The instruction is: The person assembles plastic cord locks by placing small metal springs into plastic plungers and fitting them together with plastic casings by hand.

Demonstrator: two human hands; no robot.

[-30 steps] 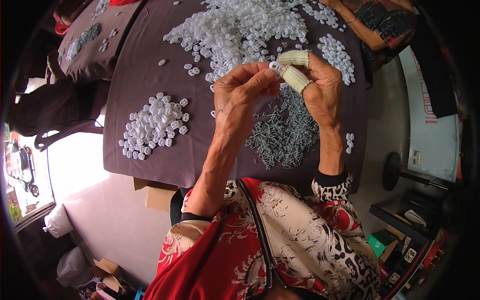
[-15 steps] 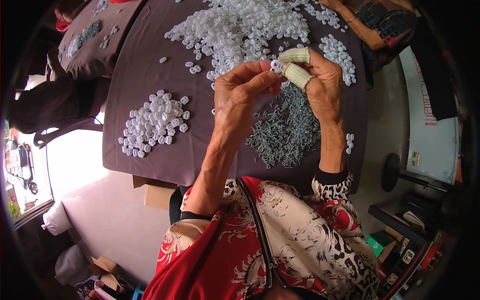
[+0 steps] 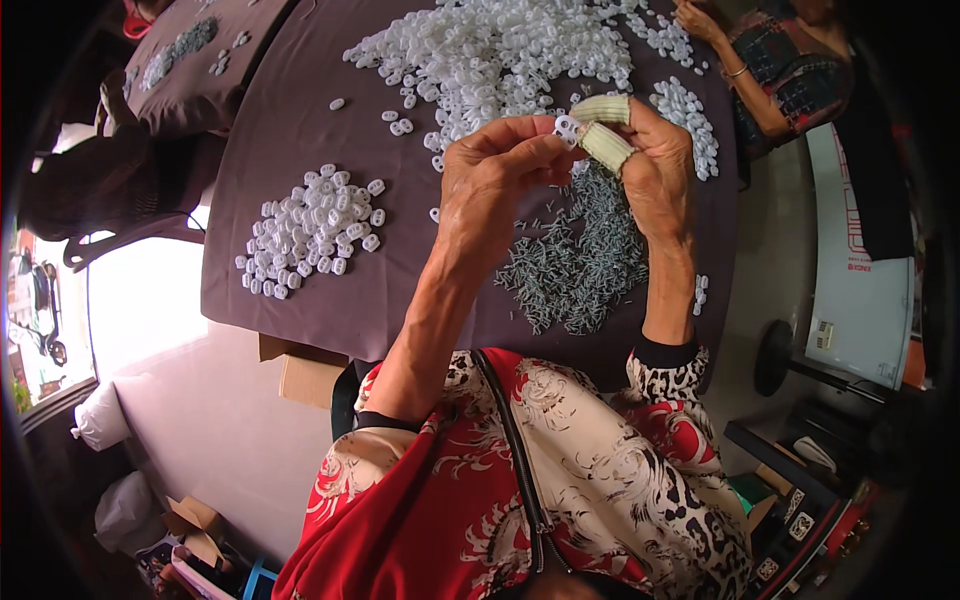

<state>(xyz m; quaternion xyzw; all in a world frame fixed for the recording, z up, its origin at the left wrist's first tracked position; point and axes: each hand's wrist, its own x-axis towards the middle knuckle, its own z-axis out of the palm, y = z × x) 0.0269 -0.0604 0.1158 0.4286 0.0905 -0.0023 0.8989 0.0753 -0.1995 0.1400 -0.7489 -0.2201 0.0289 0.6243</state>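
Between the thumb and fingertips of my left hand (image 3: 485,175) is a small white plastic piece (image 3: 567,130) with two round holes. My right hand (image 3: 662,170) wears cream ribbed finger sleeves (image 3: 606,148) on its thumb and forefinger. Its fingers are pinched together at the piece's right side; what they grip is hidden. Both hands are raised over the table above a heap of short grey pins (image 3: 570,265). Behind them spreads a large heap of white pieces (image 3: 500,50). Left of my left forearm lies a smaller pile of white pieces (image 3: 315,230).
Dark cloth covers the table (image 3: 290,120). More white pieces (image 3: 685,115) lie at the right edge, near another person's arm (image 3: 755,95). A second table (image 3: 225,70) with small parts stands at the far left. Under the front edge is a cardboard box (image 3: 310,380).
The whole view has shifted a little. My hands stay together at the white piece, with only slight finger movement. The other person's hand at the far right has moved slightly.
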